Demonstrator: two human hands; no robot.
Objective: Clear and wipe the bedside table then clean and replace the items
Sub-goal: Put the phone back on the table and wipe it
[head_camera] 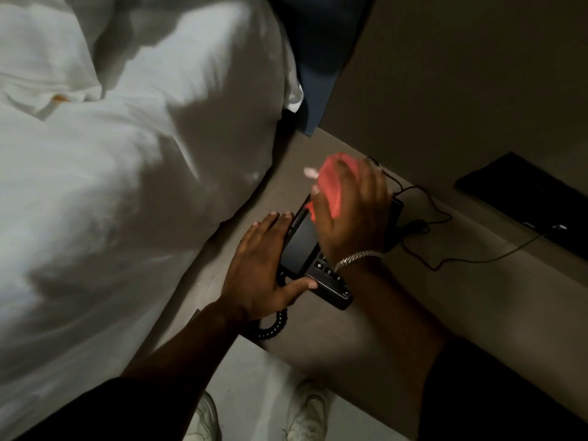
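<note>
A black desk telephone (302, 246) with a keypad and a coiled cord (270, 327) sits on the beige bedside table (397, 300). My left hand (257, 268) rests flat against the phone's left side, thumb along its front edge, steadying it. My right hand (353, 214), with a silver bracelet on the wrist, is closed on a red cloth (334, 186) and presses it over the phone's upper part. The hand and cloth hide most of the phone's top; the cloth is blurred.
A white duvet and pillow (121, 173) lie on the bed against the table's left edge. Thin black cables (426, 218) trail right toward a black flat device (534, 198) near the wall. My white shoes (305, 412) stand on the pale floor below.
</note>
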